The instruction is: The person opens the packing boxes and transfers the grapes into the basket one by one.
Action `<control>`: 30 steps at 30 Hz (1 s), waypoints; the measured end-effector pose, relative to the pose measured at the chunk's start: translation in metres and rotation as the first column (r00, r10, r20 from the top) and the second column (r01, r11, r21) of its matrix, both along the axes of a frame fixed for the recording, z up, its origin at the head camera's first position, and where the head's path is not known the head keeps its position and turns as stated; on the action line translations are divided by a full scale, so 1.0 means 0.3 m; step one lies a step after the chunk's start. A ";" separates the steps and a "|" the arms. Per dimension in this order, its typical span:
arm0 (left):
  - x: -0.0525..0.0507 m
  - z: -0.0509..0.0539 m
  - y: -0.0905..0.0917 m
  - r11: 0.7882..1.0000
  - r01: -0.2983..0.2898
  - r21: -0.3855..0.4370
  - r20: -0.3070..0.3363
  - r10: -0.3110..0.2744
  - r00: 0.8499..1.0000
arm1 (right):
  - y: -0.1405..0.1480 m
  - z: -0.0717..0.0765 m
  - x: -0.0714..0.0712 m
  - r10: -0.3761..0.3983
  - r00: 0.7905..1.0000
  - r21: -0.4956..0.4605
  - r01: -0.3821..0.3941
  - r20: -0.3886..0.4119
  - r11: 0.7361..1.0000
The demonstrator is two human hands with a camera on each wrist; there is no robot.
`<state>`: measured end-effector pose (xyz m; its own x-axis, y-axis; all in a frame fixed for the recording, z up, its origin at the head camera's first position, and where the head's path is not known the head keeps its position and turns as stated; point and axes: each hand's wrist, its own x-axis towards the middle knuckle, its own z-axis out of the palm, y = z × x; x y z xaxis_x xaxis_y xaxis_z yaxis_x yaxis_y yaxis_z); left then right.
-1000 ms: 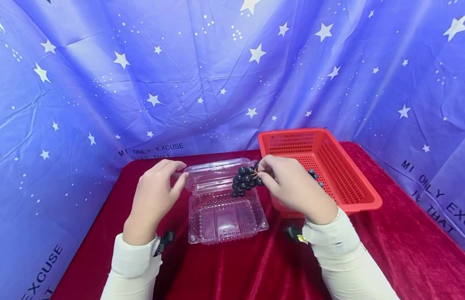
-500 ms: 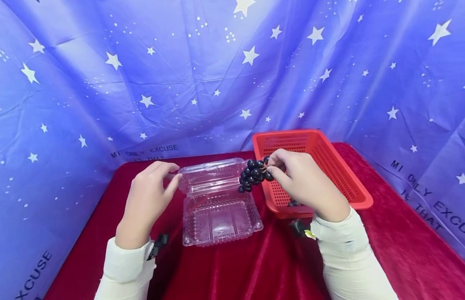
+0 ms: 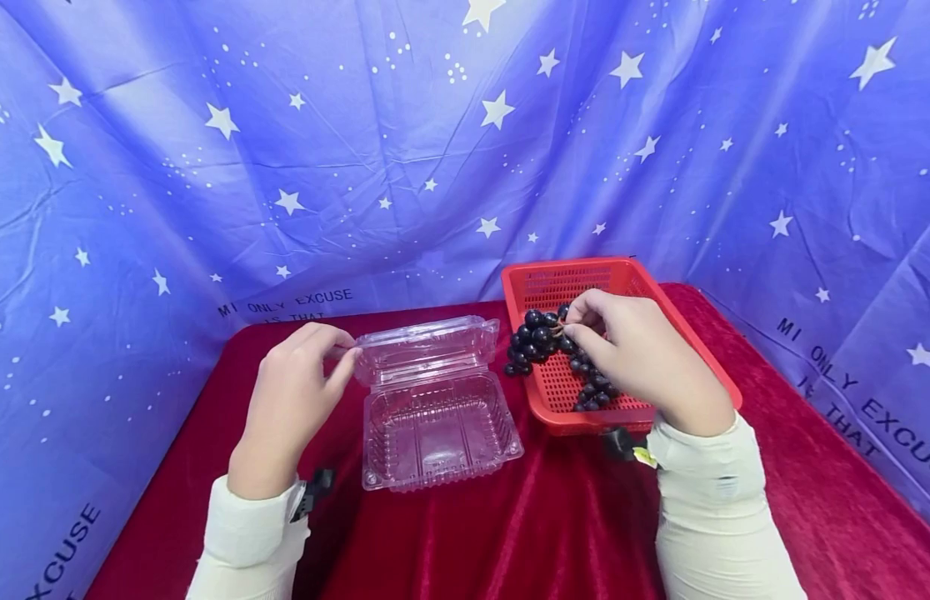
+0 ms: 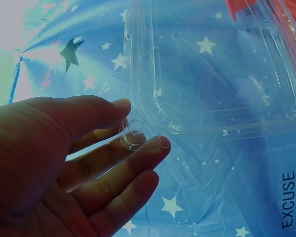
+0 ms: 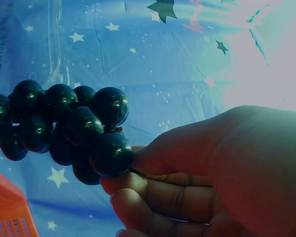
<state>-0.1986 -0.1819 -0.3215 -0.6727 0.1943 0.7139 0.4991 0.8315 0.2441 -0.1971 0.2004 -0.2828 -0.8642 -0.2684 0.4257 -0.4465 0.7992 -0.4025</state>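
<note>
My right hand (image 3: 633, 346) pinches the stem of a bunch of dark grapes (image 3: 536, 340) between thumb and fingers. That bunch hangs over the left side of a red plastic basket (image 3: 716, 379), where more dark grapes (image 3: 596, 393) lie, partly hidden by the hand. In the right wrist view, round glossy grapes (image 5: 81, 126) stick out past the fingertips. To the left, a clear plastic clamshell container (image 3: 444, 433) stands with its lid (image 3: 435, 346) raised. My left hand (image 3: 292, 400) holds the lid's left corner, with its thumb and fingers at the corner tab (image 4: 138, 136).
A red velvet cloth (image 3: 465, 550) covers the table. Blue curtains (image 3: 360, 150) printed with stars enclose the back and both sides. The basket stands just right of the container, with a narrow gap between them.
My right hand has moved right with the grape bunch, from above the container to over the basket. My left hand stays at the lid. The head view has shifted slightly.
</note>
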 end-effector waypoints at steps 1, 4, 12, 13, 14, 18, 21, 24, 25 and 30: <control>0.000 0.000 0.000 1.000 -0.001 -0.002 0.000 0.001 1.000 | 0.006 -0.001 -0.001 -0.002 1.000 0.005 0.002 0.000 1.000; 0.001 -0.001 -0.001 1.000 -0.005 -0.007 -0.002 0.005 1.000 | 0.023 -0.002 -0.005 -0.008 1.000 0.022 0.008 0.012 1.000; 0.002 0.001 -0.001 1.000 -0.005 -0.011 -0.005 0.005 1.000 | 0.066 -0.008 -0.020 -0.051 0.996 0.067 0.046 0.069 0.997; 0.002 0.001 -0.001 1.000 -0.005 -0.011 -0.005 0.005 1.000 | 0.071 -0.008 -0.021 -0.054 0.995 0.070 0.048 0.079 0.996; 0.002 0.001 -0.001 1.000 -0.005 -0.012 -0.006 0.005 1.000 | 0.076 -0.009 -0.023 -0.058 0.994 0.074 0.051 0.089 0.996; 0.001 0.000 -0.001 1.000 -0.004 -0.013 -0.007 0.004 1.000 | 0.096 -0.015 -0.029 -0.071 0.985 0.077 0.059 0.156 0.995; 0.000 -0.001 -0.001 1.000 -0.006 -0.013 -0.007 0.005 1.000 | 0.110 -0.022 -0.037 -0.076 0.975 0.079 0.060 0.208 0.995; 0.000 -0.002 -0.002 1.000 -0.008 -0.014 -0.005 0.008 1.000 | 0.121 -0.029 -0.046 -0.078 0.969 0.082 0.060 0.235 0.995; -0.001 -0.002 -0.002 1.000 -0.008 -0.014 -0.005 0.008 1.000 | 0.124 -0.030 -0.048 -0.078 0.969 0.086 0.059 0.236 0.995; -0.003 -0.002 -0.001 1.000 -0.007 -0.013 -0.004 0.006 1.000 | 0.141 -0.032 -0.052 -0.084 0.965 0.101 0.060 0.250 0.993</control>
<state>-0.1993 -0.1822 -0.3222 -0.6712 0.1988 0.7141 0.4946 0.8377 0.2317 -0.2127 0.2428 -0.2924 -0.9589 -0.2295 0.1667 -0.2796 0.8643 -0.4182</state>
